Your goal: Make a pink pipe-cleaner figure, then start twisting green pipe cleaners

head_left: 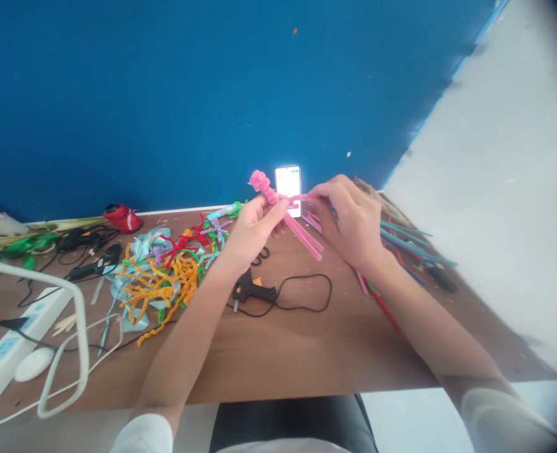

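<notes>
Pink pipe cleaners [303, 236] are held up above the table, with a coiled pink bundle [261, 182] at their upper left end. My left hand [255, 228] is closed around them just below the coil, thumb on top. Straight pink lengths stick out below it toward the lower right. One pink strand runs sideways to my right hand [347, 214], whose thumb and fingertips pinch its end. A phone [288, 182] with a lit screen stands against the wall behind my hands, partly covered by them.
On the brown table [278, 358], a black glue gun [254, 289] lies with its cord looped. Orange pipe cleaners [165, 283] and pale blue ribbon are heaped left. A white power strip [23, 340] sits far left, near a white tubular frame [82, 340]. More pipe cleaners [408, 242] lie right.
</notes>
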Demonstrator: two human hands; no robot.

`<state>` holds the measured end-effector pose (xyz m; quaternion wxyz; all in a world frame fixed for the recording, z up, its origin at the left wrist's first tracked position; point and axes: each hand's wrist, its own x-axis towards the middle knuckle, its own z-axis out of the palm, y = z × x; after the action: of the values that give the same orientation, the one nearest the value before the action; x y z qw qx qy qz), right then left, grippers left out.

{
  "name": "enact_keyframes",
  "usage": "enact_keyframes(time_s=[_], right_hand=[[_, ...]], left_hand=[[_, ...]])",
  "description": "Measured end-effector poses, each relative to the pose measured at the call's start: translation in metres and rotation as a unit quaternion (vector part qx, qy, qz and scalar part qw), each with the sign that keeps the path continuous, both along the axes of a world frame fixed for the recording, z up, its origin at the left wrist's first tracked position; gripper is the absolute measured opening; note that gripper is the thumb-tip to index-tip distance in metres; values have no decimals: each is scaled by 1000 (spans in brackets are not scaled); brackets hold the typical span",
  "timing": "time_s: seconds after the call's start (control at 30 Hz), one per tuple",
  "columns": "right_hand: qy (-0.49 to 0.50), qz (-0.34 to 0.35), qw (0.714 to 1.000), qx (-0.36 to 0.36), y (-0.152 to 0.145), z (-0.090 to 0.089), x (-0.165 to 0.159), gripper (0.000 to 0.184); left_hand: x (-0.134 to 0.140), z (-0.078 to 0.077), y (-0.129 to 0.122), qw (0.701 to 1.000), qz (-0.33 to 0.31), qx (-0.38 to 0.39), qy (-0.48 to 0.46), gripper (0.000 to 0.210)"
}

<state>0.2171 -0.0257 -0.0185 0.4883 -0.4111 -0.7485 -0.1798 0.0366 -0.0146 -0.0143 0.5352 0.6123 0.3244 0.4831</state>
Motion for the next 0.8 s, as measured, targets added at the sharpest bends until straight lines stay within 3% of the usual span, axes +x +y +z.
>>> enact_keyframes(time_s=[0.2,0.43,0.63,0.73,0.8], right_hand=[[36,-1,998,-44,0,1,-1,16],[31,16,997,-76,6,-1,1,13],[55,44,992,-101,4,-4,-3,14],[106,40,989,-98,-3,-4,-7,27],[132,45,984,-109,-7,-4,-10,26]], left_hand=[[-5,-3,6,999,-1,-3,48,16],[-11,-4,7,994,-53,9,100,13],[-11,-1,5,997,-32,4,67,22],[-5,-1,4,999,8,24,37,21],[-1,-2,4,998,42,36,17,20]])
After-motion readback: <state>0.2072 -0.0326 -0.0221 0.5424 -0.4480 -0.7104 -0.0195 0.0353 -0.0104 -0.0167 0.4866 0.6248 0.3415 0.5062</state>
